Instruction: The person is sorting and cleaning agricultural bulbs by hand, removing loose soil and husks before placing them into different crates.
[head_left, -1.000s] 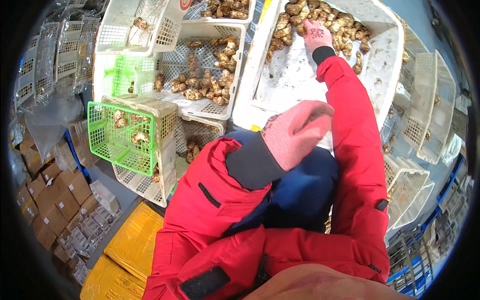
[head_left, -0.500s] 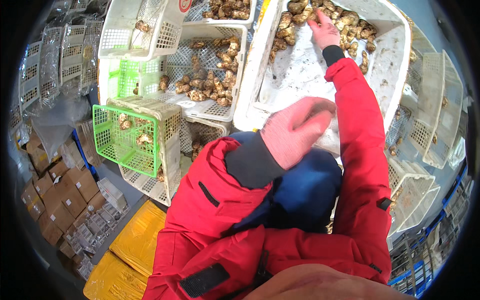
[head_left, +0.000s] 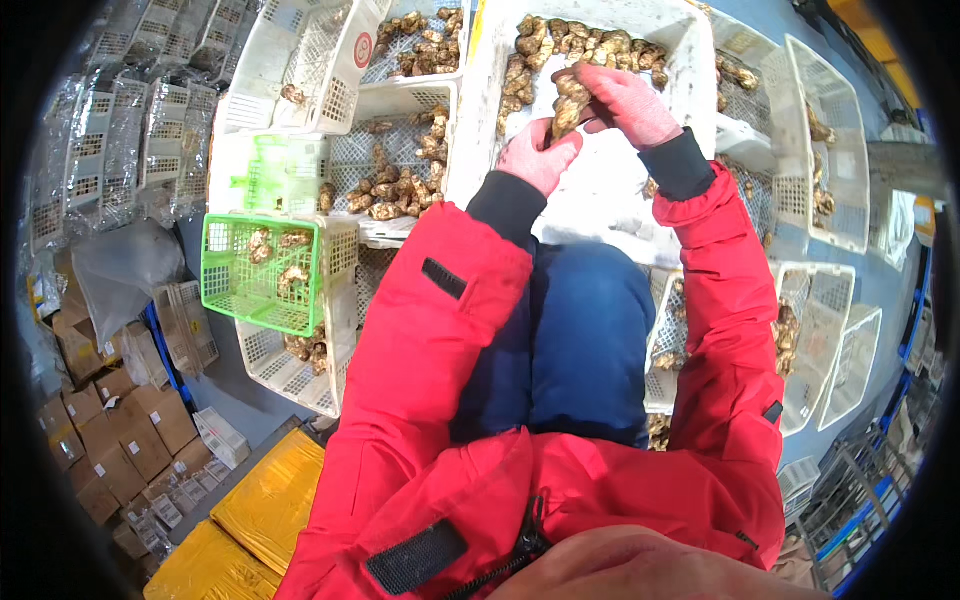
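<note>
A brown, knobbly mushroom [head_left: 571, 103] is held up over the big white foam box [head_left: 690, 40] in front of me. My right hand [head_left: 632, 105], in a pink glove, is closed around its upper part from the right. From the left, my left hand [head_left: 541, 158], gloved the same way, pinches at its lower end; the fingertips there are partly hidden. More mushrooms [head_left: 612, 50] lie in a band along the box's far and left sides, on a white lining [head_left: 610, 190] with dark smudges.
White crates of mushrooms [head_left: 395, 150] stand at the left, beside a small green basket [head_left: 260, 275] holding several. Further white crates [head_left: 820, 140] line the right. Yellow wrapped boxes [head_left: 270, 495] sit at lower left, near stacked cartons [head_left: 145, 435].
My right hand has drawn back from the mushroom pile with a mushroom. My left hand has moved forward and up to meet it. The view has shifted to the right.
</note>
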